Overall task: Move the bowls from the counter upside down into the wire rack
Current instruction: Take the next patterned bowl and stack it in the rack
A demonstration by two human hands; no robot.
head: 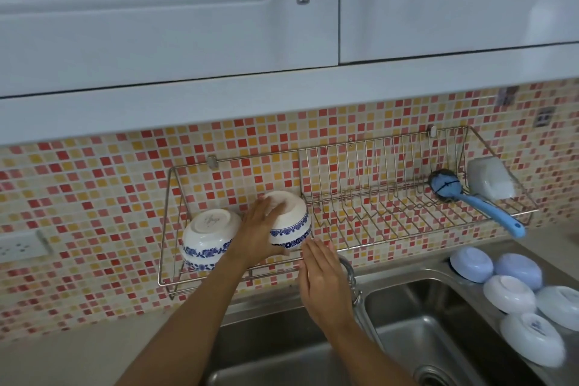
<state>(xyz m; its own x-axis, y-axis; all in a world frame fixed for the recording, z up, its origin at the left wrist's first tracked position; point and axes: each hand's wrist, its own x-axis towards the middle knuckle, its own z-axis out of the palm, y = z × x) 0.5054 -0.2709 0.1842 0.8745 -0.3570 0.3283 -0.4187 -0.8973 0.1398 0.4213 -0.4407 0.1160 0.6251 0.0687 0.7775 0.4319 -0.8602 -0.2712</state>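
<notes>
A wire rack hangs on the tiled wall above the sink. Two white bowls with blue flower bands sit upside down in its left part: one at the far left and a second to its right. My left hand grips the second bowl from the left side, fingers over its base and thumb under its rim. My right hand hovers flat just below and right of that bowl, fingers apart, holding nothing. Several pale blue and white bowls lie upside down on the counter at the right.
A blue-handled brush and a white sponge lie at the rack's right end. A tap stands under my right hand, between the two steel sink basins. White wall cabinets overhang the rack. A socket sits on the left wall.
</notes>
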